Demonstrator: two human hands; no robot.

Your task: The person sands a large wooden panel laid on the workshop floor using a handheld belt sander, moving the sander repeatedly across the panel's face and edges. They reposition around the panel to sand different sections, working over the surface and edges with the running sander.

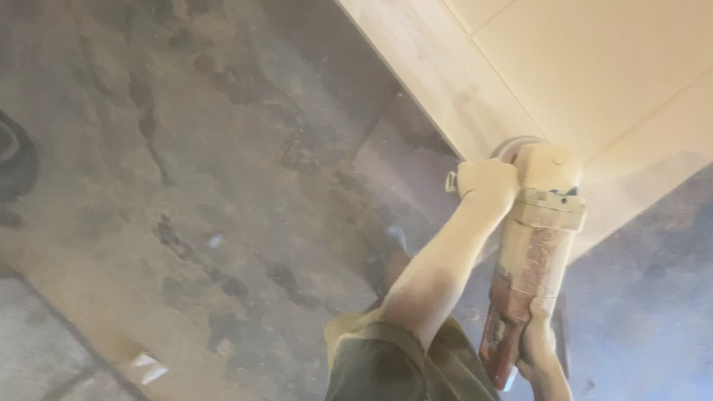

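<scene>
Our left hand is clamped on the side grip near the head of the angle grinder, and our right hand is wrapped around the rear of its red body, so the hands sit apart along the tool. The grinder's disc end meets the edge of a pale tile that slopes up and away to the right. We judge the tool heavy, stiff and prone to kick, so it wants both holds: head grip and rear handle. Pale dust coats our arms and the tool. Below lies a rough, stained concrete floor.
</scene>
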